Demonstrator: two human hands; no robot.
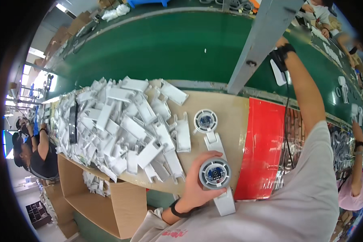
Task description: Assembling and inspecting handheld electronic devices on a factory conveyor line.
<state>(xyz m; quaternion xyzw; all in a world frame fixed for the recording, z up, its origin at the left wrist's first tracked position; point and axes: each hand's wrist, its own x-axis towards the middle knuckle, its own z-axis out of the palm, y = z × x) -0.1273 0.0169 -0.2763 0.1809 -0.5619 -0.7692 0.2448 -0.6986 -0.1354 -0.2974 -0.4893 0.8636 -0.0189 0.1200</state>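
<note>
My left hand [194,186] is closed around a round grey-rimmed housing [214,173] with a blue circuit board inside; a white arm piece [225,203] sticks out below it. Just beyond lies a similar white round housing [205,121] with a circuit board, a white arm piece [215,144] near its lower side. Far out to the right, my right hand [282,42] reaches over the green conveyor belt, its fingers hidden behind the grey metal post. By that wrist, a white flat part [277,72] lies over the belt.
A big heap of white plastic covers [121,117] fills the bench's left. A red sheet [260,149] lies on the right, beside a hanging black cable [286,133]. The post [266,38] rises at the belt edge. An open cardboard box [127,207] stands below. Other people work on both sides.
</note>
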